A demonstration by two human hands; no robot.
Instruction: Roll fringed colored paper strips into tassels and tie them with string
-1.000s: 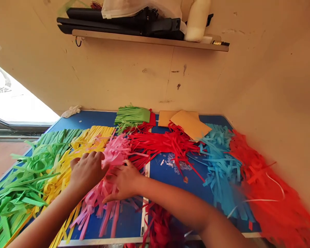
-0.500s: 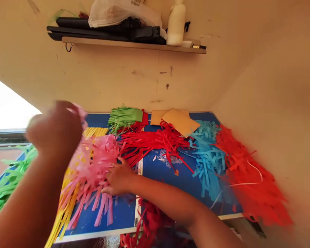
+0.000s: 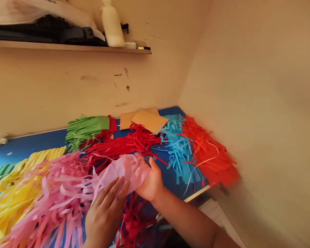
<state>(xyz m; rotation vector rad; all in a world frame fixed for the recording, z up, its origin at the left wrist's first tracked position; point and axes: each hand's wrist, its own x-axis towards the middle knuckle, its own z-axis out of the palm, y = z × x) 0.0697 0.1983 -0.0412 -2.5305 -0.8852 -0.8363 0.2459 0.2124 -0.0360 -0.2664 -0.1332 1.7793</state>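
Pink fringed tissue paper (image 3: pixel 64 186) spreads over the left part of the blue table, and its uncut pink end (image 3: pixel 121 170) is raised between my hands. My left hand (image 3: pixel 107 206) lies flat against the near side of that end, fingers stretched and close together. On the right side, my right hand (image 3: pixel 151 177) is turned palm up under the pink paper, with its thumb raised and its other fingers partly behind the paper. Red fringe (image 3: pixel 126 143) lies just behind my hands, and more dark red fringe (image 3: pixel 134 220) hangs below them at the table's front edge.
Yellow fringe (image 3: pixel 18 203) is at the left; green fringe (image 3: pixel 89 127) and orange-brown paper pieces (image 3: pixel 150 120) lie at the back. Blue fringe (image 3: pixel 179 148) and orange-red fringe (image 3: pixel 209 155) with a white string cover the right end. A shelf (image 3: pixel 67 47) holds a white bottle (image 3: pixel 113 26).
The view has swung right. My left hand has come down from its raised place at the left to the pink paper. My right hand has turned palm up, and the pink end is lifted.
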